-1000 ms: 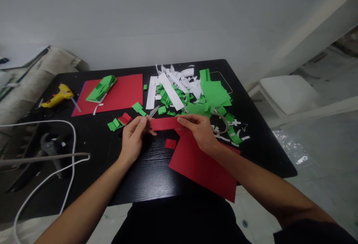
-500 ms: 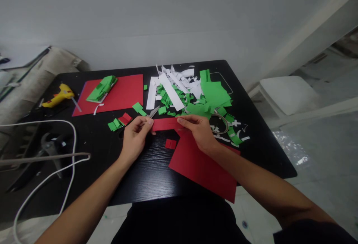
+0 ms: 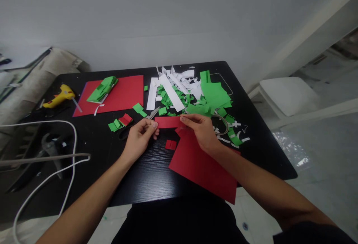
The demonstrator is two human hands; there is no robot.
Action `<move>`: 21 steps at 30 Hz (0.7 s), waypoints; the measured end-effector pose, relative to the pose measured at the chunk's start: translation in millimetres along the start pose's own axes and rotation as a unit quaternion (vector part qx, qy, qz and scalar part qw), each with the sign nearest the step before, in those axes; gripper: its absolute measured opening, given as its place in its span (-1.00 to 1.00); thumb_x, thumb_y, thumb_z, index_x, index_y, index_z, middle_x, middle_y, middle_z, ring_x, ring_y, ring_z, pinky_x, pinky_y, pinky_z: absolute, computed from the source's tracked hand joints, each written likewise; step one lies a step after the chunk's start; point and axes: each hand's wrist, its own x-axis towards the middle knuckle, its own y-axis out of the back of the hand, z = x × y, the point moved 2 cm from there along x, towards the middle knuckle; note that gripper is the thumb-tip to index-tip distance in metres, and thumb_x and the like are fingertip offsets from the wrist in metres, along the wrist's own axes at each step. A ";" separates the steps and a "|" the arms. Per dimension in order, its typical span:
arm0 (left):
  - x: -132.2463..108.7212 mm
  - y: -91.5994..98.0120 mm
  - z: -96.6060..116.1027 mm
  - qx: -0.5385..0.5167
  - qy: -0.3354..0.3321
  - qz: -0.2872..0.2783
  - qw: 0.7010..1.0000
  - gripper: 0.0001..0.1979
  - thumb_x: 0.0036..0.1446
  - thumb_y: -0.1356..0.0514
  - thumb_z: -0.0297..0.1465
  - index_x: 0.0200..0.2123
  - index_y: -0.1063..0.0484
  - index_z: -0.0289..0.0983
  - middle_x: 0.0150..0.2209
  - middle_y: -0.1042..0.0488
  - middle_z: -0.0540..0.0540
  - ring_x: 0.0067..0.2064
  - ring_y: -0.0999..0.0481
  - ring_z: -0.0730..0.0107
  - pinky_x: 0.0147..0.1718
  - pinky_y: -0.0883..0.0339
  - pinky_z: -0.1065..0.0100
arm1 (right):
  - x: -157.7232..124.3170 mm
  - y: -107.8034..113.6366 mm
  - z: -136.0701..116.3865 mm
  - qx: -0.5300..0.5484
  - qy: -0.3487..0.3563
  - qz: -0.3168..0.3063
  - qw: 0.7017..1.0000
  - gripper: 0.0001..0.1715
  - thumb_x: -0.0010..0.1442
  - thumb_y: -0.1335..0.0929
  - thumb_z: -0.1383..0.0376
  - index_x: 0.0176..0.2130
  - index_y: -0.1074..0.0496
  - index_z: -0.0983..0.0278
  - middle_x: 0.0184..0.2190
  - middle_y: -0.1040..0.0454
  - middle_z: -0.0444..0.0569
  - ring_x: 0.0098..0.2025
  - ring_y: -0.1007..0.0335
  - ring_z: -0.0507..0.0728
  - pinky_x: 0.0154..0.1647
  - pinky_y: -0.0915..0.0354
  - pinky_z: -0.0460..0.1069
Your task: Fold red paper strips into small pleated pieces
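Observation:
A narrow red paper strip [image 3: 168, 122] is stretched level between my two hands above the black table. My left hand [image 3: 141, 134] pinches its left end between thumb and fingers. The right end is gripped by my right hand [image 3: 200, 130]. Under my right forearm lies a large red sheet [image 3: 203, 165], partly covered by it. A small folded red piece [image 3: 170, 144] rests on the table just below the strip. Scissors [image 3: 153, 113] lie behind my left hand, their handles partly hidden. Small green pieces [image 3: 115, 125] and a folded red piece [image 3: 125, 119] are left of my left hand.
White strips [image 3: 171, 92] and green sheets [image 3: 215, 94] with scraps pile behind my hands. A tape roll [image 3: 227, 125] sits at right. At left are a red sheet [image 3: 125, 95] with a green bundle [image 3: 103, 89], a yellow glue gun [image 3: 60, 95], pliers [image 3: 51, 149] and a white cable [image 3: 75, 143].
Both hands and the red strip have shifted slightly right and a little up. My left hand has moved away from the scissors, uncovering more of them.

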 end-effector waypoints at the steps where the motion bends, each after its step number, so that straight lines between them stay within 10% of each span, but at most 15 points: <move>1: -0.1 -0.1 0.4 0.001 0.002 -0.007 1.000 -0.60 0.13 -0.41 -0.07 -0.36 -0.51 -0.31 -0.46 -0.55 -0.04 -0.50 -0.48 0.48 -0.45 -0.40 0.43 | 0.5 0.2 -0.3 0.005 0.001 0.002 1.000 -0.69 -0.14 -0.67 0.16 -0.36 -0.69 0.21 -0.34 -0.68 -0.08 -0.28 -0.60 0.12 -0.07 -0.56 0.09; 13: 1.1 4.2 2.6 -0.007 -0.047 0.032 0.998 -0.73 0.21 -0.35 -0.19 -0.34 -0.48 -0.28 -0.44 -0.47 0.00 -0.44 -0.45 0.45 -0.45 -0.38 0.43 | -1.3 1.4 -5.5 -0.118 -0.009 -0.121 0.986 -0.80 0.00 -0.58 0.23 -0.34 -0.62 0.24 -0.39 -0.62 -0.12 -0.32 -0.54 0.07 -0.17 -0.44 0.00; 21: -10.2 -10.2 1.1 0.043 -0.051 -0.079 0.995 -0.77 0.30 -0.28 -0.22 -0.30 -0.48 -0.28 -0.47 -0.46 0.03 -0.47 -0.43 0.50 -0.43 -0.34 0.45 | -17.1 -13.5 8.6 -0.144 -0.064 -0.271 0.950 -0.62 0.11 -0.55 0.05 -0.29 -0.62 0.33 -0.36 -0.68 0.02 -0.36 -0.61 0.12 -0.22 -0.51 0.03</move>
